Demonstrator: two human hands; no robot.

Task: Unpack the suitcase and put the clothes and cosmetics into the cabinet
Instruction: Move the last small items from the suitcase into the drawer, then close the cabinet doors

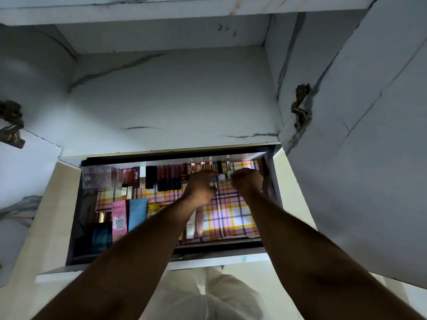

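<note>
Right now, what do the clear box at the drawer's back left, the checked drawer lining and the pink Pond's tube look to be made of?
Clear box: hard see-through plastic, probably acrylic; glossy edges, contents show through.
Checked lining: thin glossy sheet, paper or vinyl; it reflects light and lies flat.
Pond's tube: soft plastic, satin printed finish, flat crimped end.

both hands point(201, 184) in drawer point(55, 224), nail polish bottles point(221, 173)

White marble-veined cabinet doors point(369, 135) stand open on metal hinges point(301, 107); dim bluish light; cream floor point(34, 239) below.
</note>
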